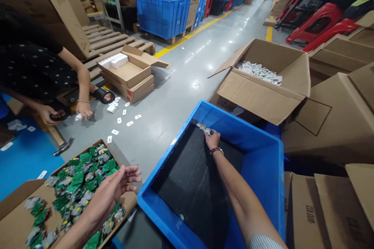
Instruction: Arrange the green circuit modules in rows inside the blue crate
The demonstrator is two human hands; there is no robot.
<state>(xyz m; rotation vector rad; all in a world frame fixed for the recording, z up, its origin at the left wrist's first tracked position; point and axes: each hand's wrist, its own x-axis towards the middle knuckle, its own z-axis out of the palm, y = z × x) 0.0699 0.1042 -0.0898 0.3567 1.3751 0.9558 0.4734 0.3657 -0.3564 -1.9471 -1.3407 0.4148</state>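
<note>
My right hand (212, 140) reaches down into a blue plastic bin (280, 171) with a black sheet (189, 167) on its bottom. Its fingers close on the near end of a short row of small pale electronic parts (201, 126) lying against the bin's far left wall. My left hand (121, 183) hovers with fingers stretched and nothing in it, between the bin and a cardboard tray (17, 198). Green circuit boards (77, 179) with grey and yellow components are heaped in that tray.
Small white plates (124, 112) lie scattered on the floor, near a hammer (63, 147). Another person's hand (84, 109) touches some. Beyond the bin stands an open carton (263, 101) of white pieces. Stacked cartons (327, 116) line the right; a pallet (108, 41) is behind.
</note>
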